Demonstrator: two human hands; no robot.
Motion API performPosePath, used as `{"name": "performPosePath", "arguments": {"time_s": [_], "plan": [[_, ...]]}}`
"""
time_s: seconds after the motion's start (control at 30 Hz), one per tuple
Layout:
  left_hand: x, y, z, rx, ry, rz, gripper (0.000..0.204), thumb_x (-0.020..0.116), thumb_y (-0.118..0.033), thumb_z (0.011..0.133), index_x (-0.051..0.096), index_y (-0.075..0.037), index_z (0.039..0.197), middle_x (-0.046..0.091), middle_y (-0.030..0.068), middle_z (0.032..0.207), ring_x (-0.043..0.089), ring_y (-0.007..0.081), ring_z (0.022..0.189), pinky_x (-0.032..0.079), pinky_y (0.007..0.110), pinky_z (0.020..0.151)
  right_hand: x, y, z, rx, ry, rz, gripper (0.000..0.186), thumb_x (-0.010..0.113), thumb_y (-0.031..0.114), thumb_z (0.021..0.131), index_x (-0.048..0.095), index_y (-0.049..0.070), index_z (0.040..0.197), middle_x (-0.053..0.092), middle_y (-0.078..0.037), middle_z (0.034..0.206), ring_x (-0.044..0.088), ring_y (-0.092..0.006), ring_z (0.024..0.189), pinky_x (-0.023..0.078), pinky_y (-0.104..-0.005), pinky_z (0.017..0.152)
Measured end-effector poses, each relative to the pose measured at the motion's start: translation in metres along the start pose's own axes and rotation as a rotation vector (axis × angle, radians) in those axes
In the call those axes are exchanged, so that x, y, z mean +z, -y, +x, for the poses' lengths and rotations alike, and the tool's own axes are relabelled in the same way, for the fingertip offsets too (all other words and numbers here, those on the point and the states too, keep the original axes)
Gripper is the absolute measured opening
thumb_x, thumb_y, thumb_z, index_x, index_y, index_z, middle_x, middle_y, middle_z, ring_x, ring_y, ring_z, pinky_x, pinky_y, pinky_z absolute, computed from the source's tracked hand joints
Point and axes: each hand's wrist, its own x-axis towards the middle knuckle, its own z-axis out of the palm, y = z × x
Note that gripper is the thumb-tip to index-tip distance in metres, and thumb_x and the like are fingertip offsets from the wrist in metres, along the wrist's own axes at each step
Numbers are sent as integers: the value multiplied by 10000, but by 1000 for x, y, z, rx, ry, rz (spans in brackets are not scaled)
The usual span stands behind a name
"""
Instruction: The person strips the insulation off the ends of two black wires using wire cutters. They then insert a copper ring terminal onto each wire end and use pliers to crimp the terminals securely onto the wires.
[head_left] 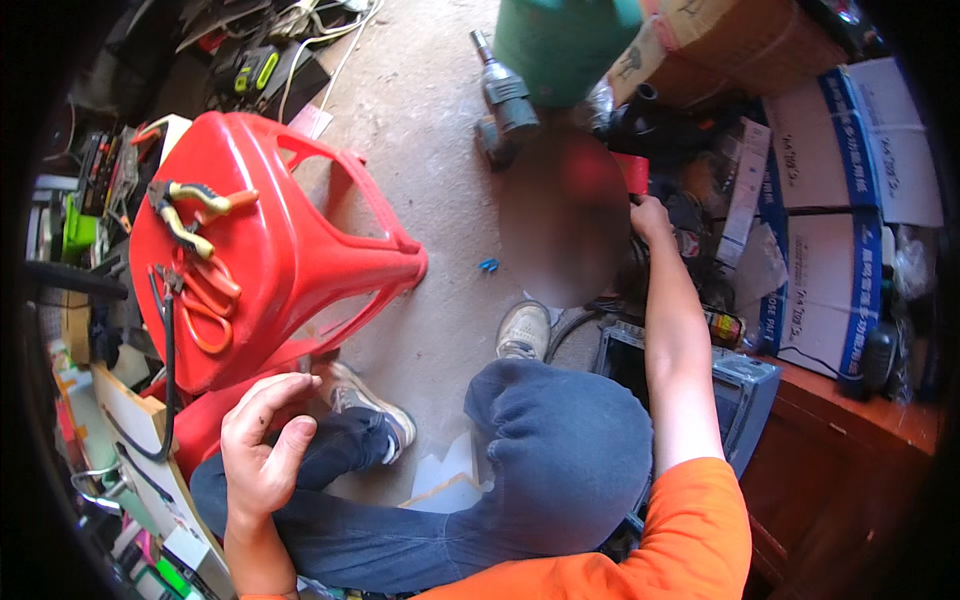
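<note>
My left hand is raised above my left leg, near the front edge of a red plastic stool. It holds nothing; its fingers are slightly bent and the thumb stands apart. On the stool seat lie pliers with cream-and-black handles and a tool with orange loop handles. My right arm stretches forward past my knee. The fingers of my right hand are curled beside a red block-like object. A dark blurred patch hides much of what is left of that hand, so its grip is not clearly shown.
A grey power tool stands on the floor by a green bin. Cardboard boxes and strapped white-and-blue boxes are stacked at right. A small blue piece lies on the concrete. Tools and clutter crowd the left side.
</note>
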Motion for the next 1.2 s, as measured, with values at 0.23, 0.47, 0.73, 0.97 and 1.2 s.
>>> {"name": "performPosePath", "arguments": {"time_s": [0.23, 0.47, 0.73, 0.97, 1.2], "plan": [[-9, -1, 14, 65, 116, 60, 264, 639, -52, 866, 647, 37, 1114, 651, 148, 1111, 638, 207, 1005, 507, 316, 862, -57, 61, -64, -264, -323, -47, 417, 593, 426, 845, 698, 118, 1106, 670, -221, 1046, 627, -410, 1019, 492, -490, 878], [-12, -5, 3, 230, 73, -196, 259, 559, -76, 953, 613, 13, 1191, 601, 142, 1298, 580, 225, 1188, 494, 298, 865, -148, 178, -289, -893, 82, 582, 167, 665, 71, 867, 687, -29, 999, 616, -24, 679, 545, -28, 667, 453, -220, 596], [-29, -16, -35, 199, -96, -1038, 402, 444, -288, 1042, 464, 20, 1300, 674, 152, 1032, 661, 165, 839, 487, 211, 635, -103, 250, -498, -1394, 565, -107, 247, 680, 255, 856, 571, 36, 816, 625, -213, 694, 631, -418, 646, 504, -499, 595], [-40, 8, -68, -42, 58, -1153, 315, 441, -287, 1046, 574, -5, 1094, 476, -12, 710, 400, 53, 601, 331, 195, 548, -91, 347, -464, -1297, 348, -35, 163, 684, 125, 863, 700, -7, 958, 676, -112, 720, 609, -138, 629, 510, -307, 618], [-53, 14, -75, 80, 24, -1067, 270, 453, -258, 1045, 559, -18, 1111, 463, -26, 729, 374, 32, 608, 297, 181, 546, -21, 405, -487, -1431, -336, -583, 153, 639, 87, 786, 613, -9, 902, 670, -217, 886, 685, -318, 865, 565, -406, 702]]}}
